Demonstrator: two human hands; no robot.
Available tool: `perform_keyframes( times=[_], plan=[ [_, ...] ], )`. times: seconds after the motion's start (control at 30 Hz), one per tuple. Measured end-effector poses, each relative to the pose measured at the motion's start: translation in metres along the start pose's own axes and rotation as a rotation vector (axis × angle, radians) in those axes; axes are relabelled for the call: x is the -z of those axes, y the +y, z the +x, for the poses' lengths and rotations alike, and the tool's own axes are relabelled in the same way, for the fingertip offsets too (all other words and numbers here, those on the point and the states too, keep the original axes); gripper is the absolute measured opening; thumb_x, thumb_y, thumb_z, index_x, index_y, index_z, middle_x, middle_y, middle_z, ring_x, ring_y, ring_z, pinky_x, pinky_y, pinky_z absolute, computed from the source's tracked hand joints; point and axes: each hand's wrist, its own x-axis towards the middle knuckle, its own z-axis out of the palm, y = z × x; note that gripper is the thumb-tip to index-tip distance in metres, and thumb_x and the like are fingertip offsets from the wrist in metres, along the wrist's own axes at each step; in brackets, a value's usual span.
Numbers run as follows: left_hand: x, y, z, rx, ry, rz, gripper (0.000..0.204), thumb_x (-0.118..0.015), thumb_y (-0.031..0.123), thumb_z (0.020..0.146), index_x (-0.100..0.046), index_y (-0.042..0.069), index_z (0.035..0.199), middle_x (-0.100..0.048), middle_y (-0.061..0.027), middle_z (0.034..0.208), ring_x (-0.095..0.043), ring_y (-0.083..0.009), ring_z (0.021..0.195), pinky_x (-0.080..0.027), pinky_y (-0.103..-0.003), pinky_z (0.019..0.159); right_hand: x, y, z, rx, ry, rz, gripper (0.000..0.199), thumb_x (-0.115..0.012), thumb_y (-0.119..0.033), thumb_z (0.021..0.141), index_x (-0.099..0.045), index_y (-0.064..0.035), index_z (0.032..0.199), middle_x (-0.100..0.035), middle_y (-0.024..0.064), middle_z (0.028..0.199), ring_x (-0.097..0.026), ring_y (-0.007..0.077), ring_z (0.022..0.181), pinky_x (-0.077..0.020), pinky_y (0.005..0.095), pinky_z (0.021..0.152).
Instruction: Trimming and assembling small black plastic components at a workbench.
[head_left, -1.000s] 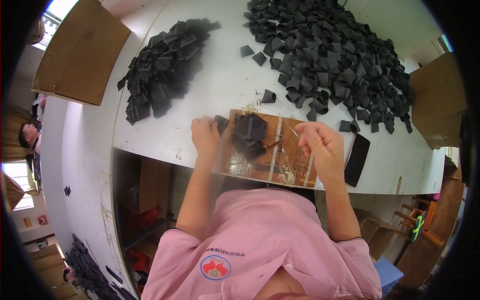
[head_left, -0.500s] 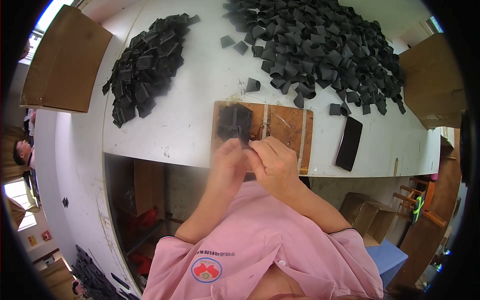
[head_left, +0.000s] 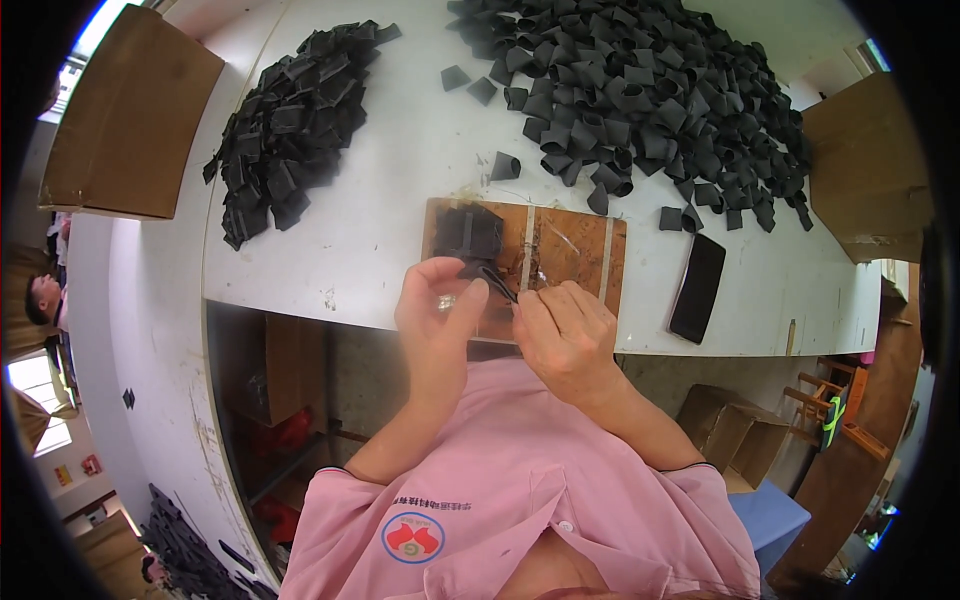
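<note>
Our left hand (head_left: pixel 437 305) and right hand (head_left: pixel 565 335) meet at the near edge of the wooden board (head_left: pixel 570 250), pinching a small black strip (head_left: pixel 497 283) between their fingertips — how much of it lies folded inside the fingers we cannot tell. A stack of black pieces (head_left: pixel 468 232) sits on the board just beyond. Two black heaps lie further back — the right heap (head_left: pixel 650 90) is cut off at the top. A dark flat phone-like slab (head_left: pixel 697 287) rests to the right.

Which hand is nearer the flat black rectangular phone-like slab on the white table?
Right. The right hand sits just left of the black slab; the left hand is farther left, beyond the right hand.
</note>
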Motion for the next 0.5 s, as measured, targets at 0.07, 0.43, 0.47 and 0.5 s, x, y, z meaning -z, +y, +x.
perform_keyframes(
  times=[0.07,0.43,0.47,0.5],
  plan=[
    [0.006,-0.006,0.0,-0.027,-0.012,0.027,0.022,-0.061,0.011,0.078,-0.053,-0.001,0.095,-0.053,-0.0062,0.094,-0.053,-0.008,0.075,-0.046,-0.02,0.061,0.0,-0.001,0.0,0.023,0.005,-0.022,0.017,-0.057,-0.006,0.06,-0.055,0.0014,0.075,-0.043,0.0058,0.062,-0.048,0.0181,0.056,-0.0403,0.0278,0.045],
    [0.011,-0.015,0.007,0.071,-0.07,-0.005,0.009,-0.059,0.001,0.078,-0.058,-0.003,0.086,-0.054,-0.0108,0.102,-0.055,-0.0075,0.073,-0.049,-0.021,0.064,0.004,-0.005,-0.001,0.089,-0.105,-0.08,0.021,-0.057,-0.008,0.061,-0.056,0.0037,0.077,-0.047,0.0069,0.066,-0.049,0.0179,0.056,-0.0397,0.0274,0.045],
    [0.012,-0.018,0.008,0.041,-0.071,0.055,0.009,-0.059,0.0,0.078,-0.058,-0.003,0.086,-0.055,-0.0092,0.098,-0.054,-0.0072,0.071,-0.049,-0.021,0.064,0.006,-0.006,-0.001,0.081,-0.138,-0.061,0.019,-0.059,-0.008,0.064,-0.056,0.0036,0.078,-0.048,0.0074,0.067,-0.051,0.0186,0.057,-0.0407,0.0284,0.045],
    [0.013,-0.02,0.009,0.011,-0.071,0.114,0.009,-0.059,0.0,0.078,-0.058,-0.003,0.086,-0.056,-0.0076,0.094,-0.053,-0.0069,0.069,-0.048,-0.02,0.063,0.006,-0.007,0.0,0.082,-0.138,-0.061,0.019,-0.059,-0.008,0.064,-0.056,0.0036,0.078,-0.048,0.0074,0.067,-0.051,0.0186,0.057,-0.0407,0.0284,0.045]
  ],
)
